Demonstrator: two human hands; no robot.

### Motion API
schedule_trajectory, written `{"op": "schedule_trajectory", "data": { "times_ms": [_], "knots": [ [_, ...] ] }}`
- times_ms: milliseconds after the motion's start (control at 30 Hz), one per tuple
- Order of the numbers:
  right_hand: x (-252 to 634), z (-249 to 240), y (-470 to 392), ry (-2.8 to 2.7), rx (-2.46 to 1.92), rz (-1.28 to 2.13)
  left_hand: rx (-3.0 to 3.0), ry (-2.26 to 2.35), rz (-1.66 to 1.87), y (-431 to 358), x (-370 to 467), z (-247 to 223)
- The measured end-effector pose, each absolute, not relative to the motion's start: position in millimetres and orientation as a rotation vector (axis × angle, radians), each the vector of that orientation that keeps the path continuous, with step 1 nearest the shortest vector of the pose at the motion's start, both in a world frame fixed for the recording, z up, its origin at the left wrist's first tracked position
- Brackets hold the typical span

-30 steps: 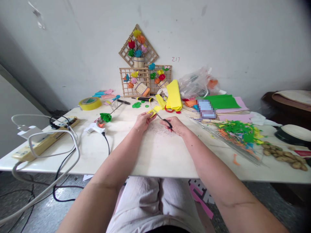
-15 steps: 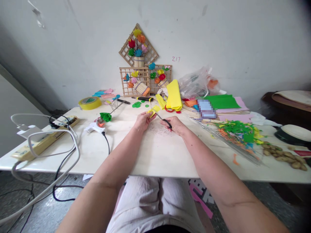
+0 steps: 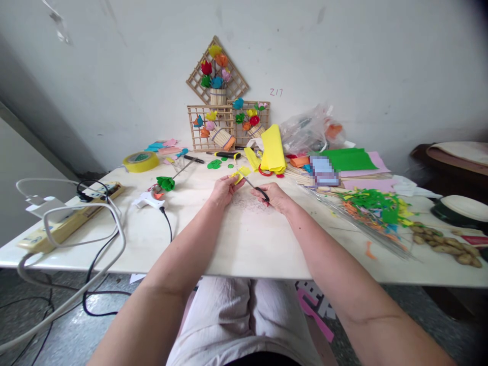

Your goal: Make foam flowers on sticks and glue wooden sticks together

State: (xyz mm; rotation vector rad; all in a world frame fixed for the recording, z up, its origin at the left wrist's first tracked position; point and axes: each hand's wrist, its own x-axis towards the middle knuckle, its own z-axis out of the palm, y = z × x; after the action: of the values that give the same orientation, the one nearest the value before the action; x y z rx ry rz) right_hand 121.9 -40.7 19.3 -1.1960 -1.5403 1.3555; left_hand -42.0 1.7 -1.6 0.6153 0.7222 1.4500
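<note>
Over the middle of the white table (image 3: 247, 244), my left hand (image 3: 225, 190) pinches a small piece of yellow paper (image 3: 241, 175). My right hand (image 3: 275, 197) grips scissors (image 3: 262, 193) by their black handles, with the blades pointing up and left against the yellow paper. Whether the blades are parted cannot be made out. Small dark scraps (image 3: 249, 204) lie on the table below the hands. Beyond them are green paper discs (image 3: 214, 164), a black and yellow utility knife (image 3: 226, 155) and a folded yellow sheet (image 3: 272, 150).
At left are a glue gun (image 3: 150, 200), a green paper flower (image 3: 166, 183), a tape roll (image 3: 141, 161) and a power strip (image 3: 68, 223) with loose cables. Bamboo lattice panels (image 3: 192, 127) with paper flowers lean on the wall. Coloured scraps (image 3: 371, 208), wires and peanuts (image 3: 446, 246) lie right.
Almost nothing differs. Both hands keep their places, with the scissors still at the yellow paper; only a slight shift of the right fingers shows.
</note>
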Motion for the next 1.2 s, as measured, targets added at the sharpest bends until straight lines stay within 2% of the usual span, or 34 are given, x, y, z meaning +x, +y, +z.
{"op": "schedule_trajectory", "data": {
  "times_ms": [1200],
  "knots": [
    [122.2,17.8,-38.9,-1.476,-1.183,1.402,0.713,0.729,1.41,-3.9,-37.2,0.5]
  ]
}}
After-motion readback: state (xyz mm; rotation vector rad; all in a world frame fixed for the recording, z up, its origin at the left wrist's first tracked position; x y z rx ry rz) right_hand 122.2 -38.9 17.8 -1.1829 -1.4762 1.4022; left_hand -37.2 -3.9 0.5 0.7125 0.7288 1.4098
